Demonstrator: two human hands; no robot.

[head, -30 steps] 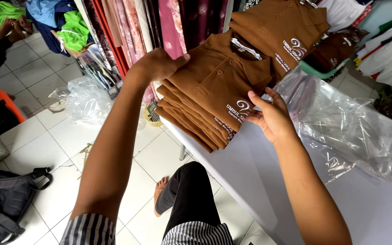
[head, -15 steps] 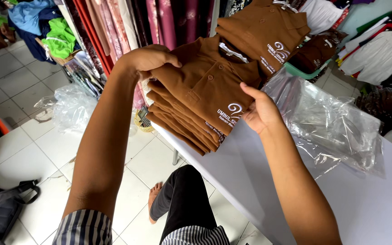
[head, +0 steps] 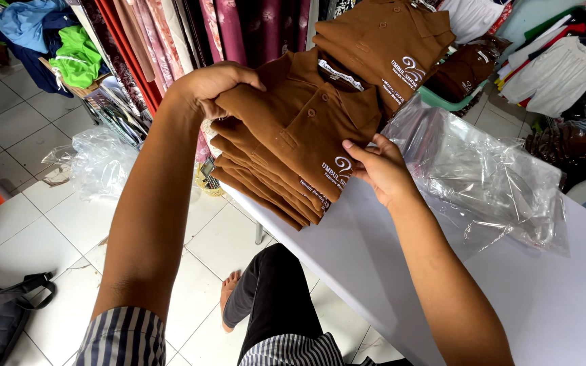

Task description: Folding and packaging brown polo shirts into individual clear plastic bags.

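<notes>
stack of folded brown polo shirts (head: pixel 286 146), at the white worktop (head: pixel 544 298) edge: left hand (head: pixel 208 85) grasping its far corner, right hand (head: pixel 378 169) pinching the near edge. clear plastic bag (head: pixel 490 176) just right of the right hand.

Clothing shop or garment stockroom. Folded brown polo shirts (head: pixel 293 135) stacked on a white table (head: pixel 551 298), a second brown pile (head: pixel 381 41) behind. Clear plastic packing bags (head: pixel 490 176) beside them. Bolts of patterned fabric (head: pixel 171 34) stand upright along the wall. Loose green and blue garments (head: pixel 69 47) heaped on a shelf. White tiled floor (head: pixel 28 210).
</notes>
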